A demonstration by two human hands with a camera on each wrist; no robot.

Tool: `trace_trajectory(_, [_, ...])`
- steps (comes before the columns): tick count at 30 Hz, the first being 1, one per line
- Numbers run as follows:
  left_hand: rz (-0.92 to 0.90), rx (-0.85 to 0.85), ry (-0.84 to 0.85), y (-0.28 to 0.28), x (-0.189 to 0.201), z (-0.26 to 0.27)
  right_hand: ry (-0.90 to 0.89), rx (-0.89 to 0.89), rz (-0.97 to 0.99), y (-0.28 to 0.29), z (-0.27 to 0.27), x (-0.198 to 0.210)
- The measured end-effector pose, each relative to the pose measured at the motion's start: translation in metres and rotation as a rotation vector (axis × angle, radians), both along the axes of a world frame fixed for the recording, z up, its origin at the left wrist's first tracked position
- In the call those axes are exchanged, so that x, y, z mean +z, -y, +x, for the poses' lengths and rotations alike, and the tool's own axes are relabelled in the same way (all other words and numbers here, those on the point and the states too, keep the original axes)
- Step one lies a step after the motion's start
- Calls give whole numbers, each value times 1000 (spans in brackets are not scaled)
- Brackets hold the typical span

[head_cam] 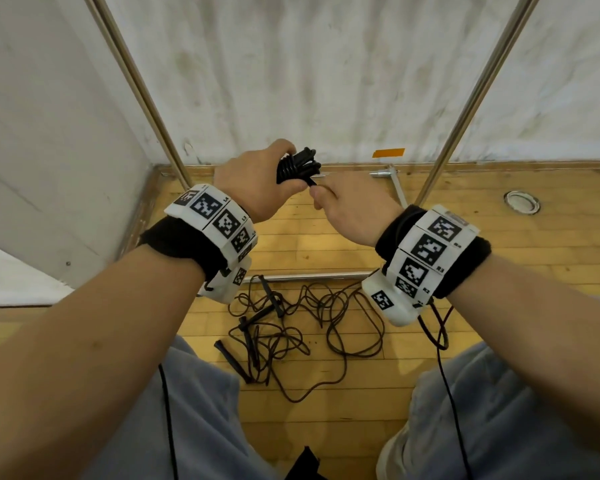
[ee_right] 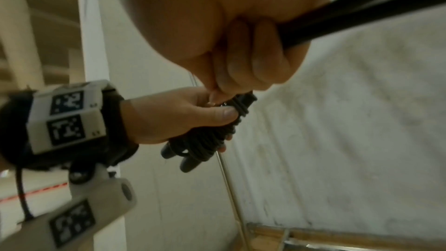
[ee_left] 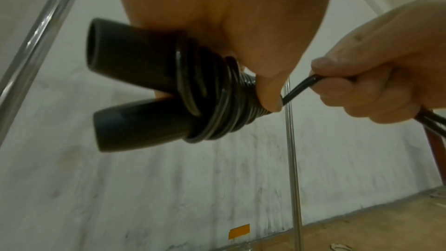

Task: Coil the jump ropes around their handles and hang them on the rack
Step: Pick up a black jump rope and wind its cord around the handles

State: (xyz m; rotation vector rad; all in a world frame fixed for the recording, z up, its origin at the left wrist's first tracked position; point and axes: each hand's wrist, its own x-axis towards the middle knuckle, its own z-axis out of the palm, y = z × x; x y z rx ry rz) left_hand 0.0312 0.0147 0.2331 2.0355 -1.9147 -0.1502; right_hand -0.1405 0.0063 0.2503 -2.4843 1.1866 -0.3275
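My left hand grips a black jump rope bundle: two handles side by side with the cord coiled tightly around them. My right hand pinches the free end of that cord right beside the coil, and cord strands trail out past its palm. In the right wrist view the left hand holds the coiled bundle. Other black jump ropes lie tangled on the wooden floor below my wrists.
Two slanted metal rack poles rise in front of a white wall. A rack base bar lies on the wooden floor. An orange tape strip marks the wall base, and a round metal floor fitting sits at the right.
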Motion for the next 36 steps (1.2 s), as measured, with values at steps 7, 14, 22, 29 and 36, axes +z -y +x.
trace_trajectory(7, [214, -32, 142, 5, -6, -8, -1, 53, -93, 8, -10, 2])
trace_trajectory(14, [109, -214, 44, -6, -9, -33, 139, -144, -79, 27, -14, -4])
trace_trajectory(22, [-105, -254, -8, -12, 0, -39, 435, -293, 200, 35, -19, 3])
trace_trajectory(29, [-164, -281, -23, -17, 6, -35, 707, -341, 626, 32, -23, 11])
trace_trajectory(36, [-205, -290, -40, -21, 13, -33, 803, -331, 737, 35, -27, 10])
